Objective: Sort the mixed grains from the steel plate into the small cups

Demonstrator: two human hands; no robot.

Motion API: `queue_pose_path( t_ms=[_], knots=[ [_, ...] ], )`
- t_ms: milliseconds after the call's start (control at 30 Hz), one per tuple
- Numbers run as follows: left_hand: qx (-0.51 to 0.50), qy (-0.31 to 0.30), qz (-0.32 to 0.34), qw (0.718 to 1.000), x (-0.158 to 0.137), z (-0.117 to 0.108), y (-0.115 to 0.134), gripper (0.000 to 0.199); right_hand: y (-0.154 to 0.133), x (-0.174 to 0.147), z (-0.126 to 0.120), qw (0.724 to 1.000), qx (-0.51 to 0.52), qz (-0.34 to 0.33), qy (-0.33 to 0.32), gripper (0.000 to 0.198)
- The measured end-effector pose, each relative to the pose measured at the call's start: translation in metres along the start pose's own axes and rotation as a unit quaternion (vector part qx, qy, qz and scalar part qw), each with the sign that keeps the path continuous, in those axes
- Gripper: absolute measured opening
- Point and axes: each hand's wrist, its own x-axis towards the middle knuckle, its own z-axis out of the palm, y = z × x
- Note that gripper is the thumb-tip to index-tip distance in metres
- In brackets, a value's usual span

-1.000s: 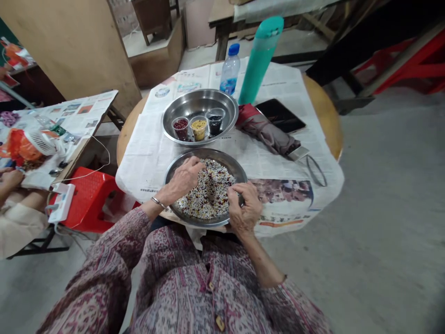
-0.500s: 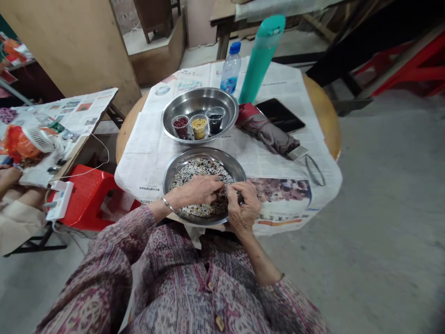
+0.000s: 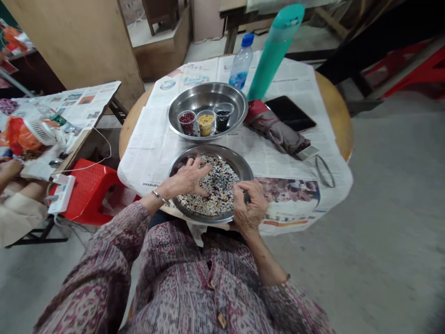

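A steel bowl (image 3: pixel 245 167) in front of me holds a mix of grains and beans (image 3: pixel 208 204), white, dark, yellow and reddish. My left hand (image 3: pixel 189 178) is open over its left side, fingers spread and fingertips at the grains. At the right rim my right hand (image 3: pixel 251 206) is closed; something dark shows beside its curled fingers, too unclear to name. Behind stands a second steel bowl (image 3: pixel 194 95) with three clear cups in it: a cup of dark red beans (image 3: pixel 187 122), a cup of yellow grains (image 3: pixel 205 124) and a cup of black beans (image 3: pixel 222 118).
Newspaper (image 3: pixel 142 157) covers the round table. A water bottle (image 3: pixel 240 62), a tall green bottle (image 3: pixel 276 51), a folded umbrella (image 3: pixel 274 130) and a dark tablet-like object (image 3: pixel 292 112) lie or stand behind the bowls. A red stool (image 3: pixel 86 185) and a power strip (image 3: pixel 63 195) are at left, near another person's hand (image 3: pixel 9 169).
My left hand has moved left away from my right hand, and its fingers have spread. My right hand stays closed by the bowl's right side. The view has shifted slightly.
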Motion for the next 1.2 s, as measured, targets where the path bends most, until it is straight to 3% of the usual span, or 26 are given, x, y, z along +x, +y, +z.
queue_pose_path(
  t_ms=[100,167,433,600,800,900,1000,1033,1133,1200],
  knots=[
    [-0.051,-0.017,0.067,0.996,0.011,0.005,0.007,0.027,0.0,0.0,0.0,1.0,0.003,-0.005,-0.001,0.013],
    [-0.08,-0.031,0.1,0.991,0.011,0.006,0.012,0.019,-0.001,0.0,-0.001,1.0,0.002,-0.006,-0.005,0.013],
    [-0.1,-0.04,0.131,0.986,-0.041,-0.002,0.021,0.018,0.0,0.001,-0.001,1.0,0.001,-0.013,-0.003,0.012],
    [-0.09,-0.053,0.148,0.983,-0.062,0.011,0.01,0.023,-0.001,0.001,-0.001,1.0,-0.003,-0.004,-0.007,0.013],
    [-0.083,-0.045,0.118,0.988,-0.049,0.034,0.007,0.026,-0.001,0.001,-0.001,1.0,-0.003,-0.001,-0.008,0.014],
    [-0.058,0.0,0.065,0.996,-0.038,0.03,0.01,0.028,-0.001,0.001,-0.001,1.0,0.0,-0.002,-0.007,0.014],
    [-0.029,0.064,0.022,0.997,-0.028,0.019,0.01,0.014,-0.002,0.002,-0.001,1.0,-0.006,0.008,-0.009,0.016],
    [-0.019,0.078,0.013,0.997,-0.024,0.015,0.01,0.017,-0.002,0.002,-0.001,1.0,-0.008,0.01,-0.01,0.017],
    [0.0,0.062,0.016,0.998,-0.014,0.008,0.007,0.053,-0.003,0.002,-0.001,1.0,-0.012,0.014,-0.012,0.017],
    [-0.009,0.024,0.039,0.999,-0.008,0.008,0.005,0.051,-0.002,0.002,-0.001,1.0,-0.01,0.013,-0.012,0.017]
  ],
)
